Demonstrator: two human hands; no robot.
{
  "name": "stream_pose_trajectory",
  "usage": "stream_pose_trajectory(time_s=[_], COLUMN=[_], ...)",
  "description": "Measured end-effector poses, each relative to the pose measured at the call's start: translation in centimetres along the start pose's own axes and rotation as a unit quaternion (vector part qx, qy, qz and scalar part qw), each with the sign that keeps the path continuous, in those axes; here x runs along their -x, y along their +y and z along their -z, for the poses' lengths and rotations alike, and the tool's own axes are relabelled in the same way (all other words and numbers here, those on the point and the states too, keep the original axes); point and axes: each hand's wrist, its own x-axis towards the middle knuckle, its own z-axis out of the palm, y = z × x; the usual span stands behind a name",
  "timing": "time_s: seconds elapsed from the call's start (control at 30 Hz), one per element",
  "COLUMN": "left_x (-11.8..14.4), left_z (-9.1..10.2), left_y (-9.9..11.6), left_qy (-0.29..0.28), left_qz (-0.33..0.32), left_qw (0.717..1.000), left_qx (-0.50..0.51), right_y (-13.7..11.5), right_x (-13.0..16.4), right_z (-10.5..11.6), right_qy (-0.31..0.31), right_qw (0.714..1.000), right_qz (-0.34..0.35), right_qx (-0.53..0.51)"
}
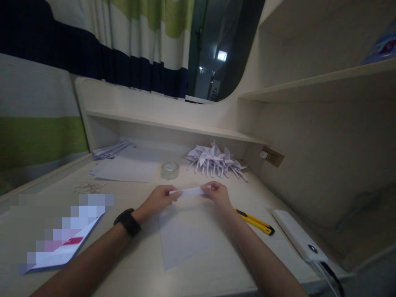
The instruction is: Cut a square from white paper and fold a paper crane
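No legible text anywhere. Booklet [66, 247] at desk's left front edge pixelated; print on tape roll [170, 170] too small to read.
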Motion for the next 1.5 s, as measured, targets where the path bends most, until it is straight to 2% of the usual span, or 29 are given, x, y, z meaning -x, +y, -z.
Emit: stream_pose_trajectory(time_s=[0.13, 0.3, 0.5, 0.63, 0.7, 0.83, 1.0, 1.13, 1.37, 1.5], left_x=[0.4, 0.8, 0.9, 1.0, 1.0, 1.0, 1.1, 1.1, 0.8, 0.9], left_z=[-0.5, -1.1, -1.3, -1.4, -1.4, -1.5, -1.4, -1.1, -1.4, -1.1], left_y=[0.3, 0.9, 1.3, 1.5, 1.4, 1.2, 1.3, 1.4, 1.0, 1.3], left_qy=[0.026, -0.025, -0.094, -0.135, -0.117, -0.072, -0.097, -0.092, 0.025, 0.022], left_qz=[-0.072, -0.117, -0.071, 0.009, 0.033, 0.028, 0.020, 0.026, 0.071, 0.084], left_qw=[0.997, 0.991, 0.992, 0.975, 0.965, 0.942, 0.907, 0.909, 0.929, 0.922], left_qx=[-0.034, -0.065, 0.047, 0.178, 0.232, 0.327, 0.409, 0.406, 0.362, 0.377], right_y=[0.3, 0.4, -0.5, -0.3, 0.2, 0.4, -0.8, -1.2, -0.3, -0.7], right_x=[0.6, 1.6, 2.3, 2.7, 2.9, 3.8, 5.0, 5.1, 4.6, 4.4], right_z=[-0.8, -2.1, -2.7, -3.0, -3.1, -3.6, -4.4, -4.3, -3.7, -3.8], right_qy=[-0.013, -0.029, -0.029, -0.055, -0.087, -0.129, -0.157, -0.130, -0.101, -0.084], right_qw=[1.000, 0.999, 0.999, 0.998, 0.996, 0.986, 0.979, 0.981, 0.984, 0.989], right_qz=[0.002, 0.012, 0.025, 0.026, 0.029, 0.056, 0.040, 0.029, 0.044, 0.026], right_qx=[0.018, 0.033, 0.026, -0.008, 0.000, 0.088, 0.125, 0.142, 0.141, 0.118])
